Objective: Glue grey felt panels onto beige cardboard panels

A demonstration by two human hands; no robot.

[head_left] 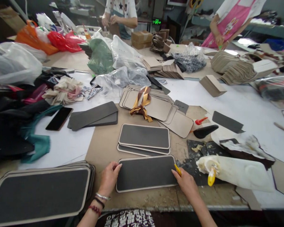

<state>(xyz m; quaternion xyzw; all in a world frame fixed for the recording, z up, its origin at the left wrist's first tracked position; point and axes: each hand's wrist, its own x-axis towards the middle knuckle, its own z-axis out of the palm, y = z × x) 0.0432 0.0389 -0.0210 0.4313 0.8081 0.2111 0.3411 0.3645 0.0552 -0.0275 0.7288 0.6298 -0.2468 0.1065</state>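
A dark grey rectangular panel point(145, 174) with rounded corners and a beige rim lies flat in front of me. My left hand point(109, 177) is closed, pinching the panel's left edge between thumb and fingers. At its right edge is my right hand point(186, 183), closed around a small yellow tool point(177, 170) whose kind I cannot make out; the fingertips touch the panel. Just beyond it sit a few similar panels point(144, 136), stacked. Another stack of rimmed panels point(41, 192) stands at the lower left.
On the right lies a whitish glue-smeared plastic bottle point(241, 171) with a yellow tip point(211, 176). Beige boards point(156, 105) with a brown-gold ribbon point(142, 105) lie ahead. A phone point(59, 119) and grey sheets point(94, 116) are left. Two people point(120, 15) work across the table.
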